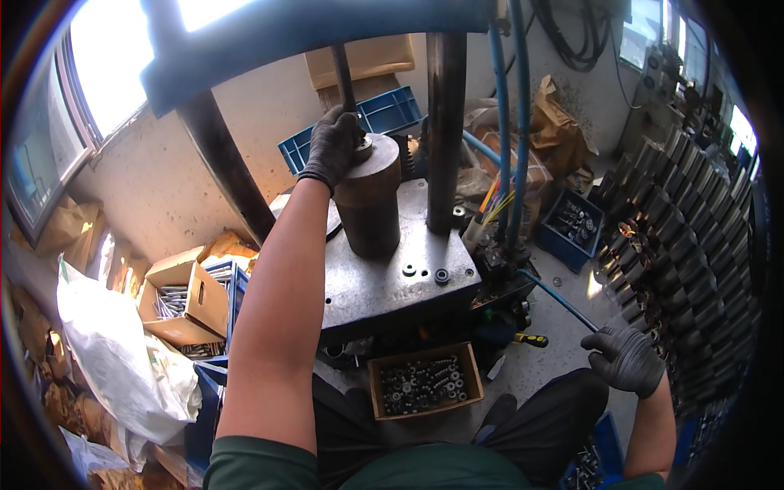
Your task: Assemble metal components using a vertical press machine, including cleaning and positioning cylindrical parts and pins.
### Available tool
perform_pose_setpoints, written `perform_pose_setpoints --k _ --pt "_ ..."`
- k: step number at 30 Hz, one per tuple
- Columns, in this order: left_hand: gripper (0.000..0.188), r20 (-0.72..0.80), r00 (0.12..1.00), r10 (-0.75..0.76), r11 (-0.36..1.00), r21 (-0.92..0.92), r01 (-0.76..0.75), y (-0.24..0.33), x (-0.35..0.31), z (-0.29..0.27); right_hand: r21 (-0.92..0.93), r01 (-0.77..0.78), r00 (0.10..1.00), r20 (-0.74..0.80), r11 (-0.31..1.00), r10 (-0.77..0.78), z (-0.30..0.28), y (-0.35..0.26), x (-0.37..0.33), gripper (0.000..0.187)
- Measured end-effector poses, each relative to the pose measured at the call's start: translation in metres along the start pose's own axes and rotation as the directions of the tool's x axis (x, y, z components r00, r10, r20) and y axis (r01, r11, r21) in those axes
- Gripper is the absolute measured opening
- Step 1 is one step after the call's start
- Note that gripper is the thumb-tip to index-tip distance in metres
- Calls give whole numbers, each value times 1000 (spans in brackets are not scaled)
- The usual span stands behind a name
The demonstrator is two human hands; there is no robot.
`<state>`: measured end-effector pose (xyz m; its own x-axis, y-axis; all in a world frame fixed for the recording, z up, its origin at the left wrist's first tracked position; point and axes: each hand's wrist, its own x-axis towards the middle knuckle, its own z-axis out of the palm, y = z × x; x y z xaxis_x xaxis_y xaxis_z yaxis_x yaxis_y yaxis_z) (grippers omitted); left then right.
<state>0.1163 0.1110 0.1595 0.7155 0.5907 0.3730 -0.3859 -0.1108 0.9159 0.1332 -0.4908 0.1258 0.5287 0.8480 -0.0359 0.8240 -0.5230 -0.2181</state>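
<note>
My left hand, in a dark glove, reaches to the top of a thick metal cylinder. Its fingers close on a small round metal part there, partly hidden by the glove. Just above the hand comes down a dark press rod. The cylinder stands upright on a steel press table. Out to the right, my right hand, also gloved, is closed round the end of a slim blue lever, which slants down from the fittings beside the table.
Dark posts and blue hoses rise beside the table. A cardboard box of small metal parts sits between my legs. Stacked metal tubes line the right side. A blue bin, an open carton and a white sack stand around.
</note>
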Motion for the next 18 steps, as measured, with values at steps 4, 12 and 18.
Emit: perform_pose_setpoints --k 4,12,18 --pt "10 -12 1000 -20 1000 3 20 -1 3 1 -8 51 999 2 999 -51 8 9 -7 28" --pt "10 4 1000 -16 999 -32 16 -1 1 2 4 -11 997 -76 1000 12 -5 -7 2 28" --pt "19 -4 1000 -10 999 -33 10 0 0 3 4 9 983 -181 1000 -8 -1 -8 1 26"
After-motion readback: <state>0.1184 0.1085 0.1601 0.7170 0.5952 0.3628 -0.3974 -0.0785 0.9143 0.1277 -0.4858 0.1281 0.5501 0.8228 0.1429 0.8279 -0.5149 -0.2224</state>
